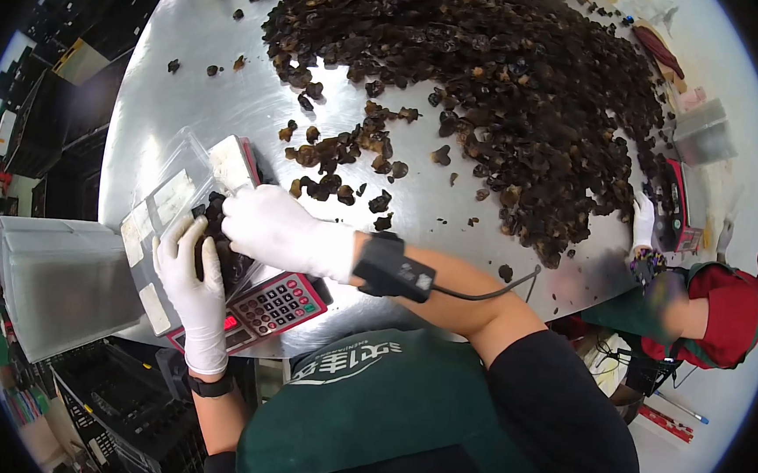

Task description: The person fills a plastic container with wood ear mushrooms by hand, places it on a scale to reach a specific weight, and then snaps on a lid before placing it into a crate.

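A clear plastic box [182, 166] with its lid raised sits on a red and grey scale [273, 308] at the left of the metal table. Dark wrinkled fungus pieces [238, 266] lie inside the box. My left hand [190, 280], in a white glove, rests against the box's near side with fingers spread over its contents. My right hand [283, 230], also gloved, is at the box's right side with its fingers bent down; the fingertips and anything in them are hidden.
A large heap of dark fungus [461, 66] covers the table's far part, with loose pieces nearer. Stacked clear boxes [68, 276] stand at the left edge. At the right, a co-worker's gloved hand [643, 222] is beside another scale [684, 205]. Black crates [121, 403] sit below.
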The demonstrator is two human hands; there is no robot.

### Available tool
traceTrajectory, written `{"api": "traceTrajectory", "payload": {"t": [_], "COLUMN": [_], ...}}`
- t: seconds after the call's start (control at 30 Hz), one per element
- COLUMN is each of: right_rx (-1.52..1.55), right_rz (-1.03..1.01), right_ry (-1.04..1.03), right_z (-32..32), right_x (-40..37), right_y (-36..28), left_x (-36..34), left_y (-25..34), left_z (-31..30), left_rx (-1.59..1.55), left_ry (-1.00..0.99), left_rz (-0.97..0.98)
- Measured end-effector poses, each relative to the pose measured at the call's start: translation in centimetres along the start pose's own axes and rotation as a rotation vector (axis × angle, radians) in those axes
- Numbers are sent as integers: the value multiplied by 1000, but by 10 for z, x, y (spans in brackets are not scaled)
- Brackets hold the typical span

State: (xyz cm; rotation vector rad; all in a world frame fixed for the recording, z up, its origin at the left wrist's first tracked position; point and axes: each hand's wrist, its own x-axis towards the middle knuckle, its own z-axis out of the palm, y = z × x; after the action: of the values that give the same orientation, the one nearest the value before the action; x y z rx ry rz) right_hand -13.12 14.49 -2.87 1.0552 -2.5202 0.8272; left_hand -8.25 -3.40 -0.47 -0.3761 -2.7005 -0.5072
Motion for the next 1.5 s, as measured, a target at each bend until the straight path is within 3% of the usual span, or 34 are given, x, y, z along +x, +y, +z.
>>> {"api": "traceTrajectory", "payload": {"t": [0.07, 0.13, 0.2, 0.27, 0.4, 0.5, 0.6, 0.8, 0.87, 0.97, 1.0, 1.1, 1.17, 1.3, 1.37, 1.4, 1.5], "right_rx": [131, 237, 283, 211, 68, -37, -139, 10, 177, 5, 6, -16, 51, 140, 198, 398, 570], "right_rz": [3, 200, 583, 851, 710, 492, 549, 628, 758, 607, 472, 381, 334, 368, 465, 601, 828], "right_ry": [243, 367, 390, 243, 104, 63, -256, -30, -177, -307, -195, -248, -18, 39, 30, 18, -219], "right_z": [-15, -24, -20, -29, -25, -6, 12, -21, -38, -26, -16, 8, 33, 26, 10, 1, -20], "right_x": [-16, -41, -68, -88, -83, -64, -56, -60, -64, -72, -76, -77, -88, -88, -87, -86, -81], "right_y": [12, 42, 86, 119, 137, 139, 162, 162, 142, 123, 117, 103, 114, 127, 130, 128, 127], "left_x": [4, 6, 6, 5, 1, -12, -16, -46, -57, -62, -61, -54, -51, -63, -72, -75, -83], "left_y": [9, 6, 11, 12, 7, -8, -9, -14, -22, -23, -23, -17, -15, -29, -35, -35, -33], "left_z": [-2, -8, -17, -21, -27, -37, -45, -58, -59, -57, -57, -59, -67, -85, -91, -95, -93], "left_rx": [-35, 27, -3, -153, -389, -258, -166, -110, -99, -116, -121, -91, -49, -7, -77, -72, -109], "left_ry": [-54, -247, -267, -130, 205, 189, 281, 338, 337, 319, 318, 315, 324, 445, 523, 523, 505], "left_rz": [-9, 40, 31, -23, -110, -160, -143, -328, -353, -358, -356, -302, -297, -334, -349, -359, -413]}}
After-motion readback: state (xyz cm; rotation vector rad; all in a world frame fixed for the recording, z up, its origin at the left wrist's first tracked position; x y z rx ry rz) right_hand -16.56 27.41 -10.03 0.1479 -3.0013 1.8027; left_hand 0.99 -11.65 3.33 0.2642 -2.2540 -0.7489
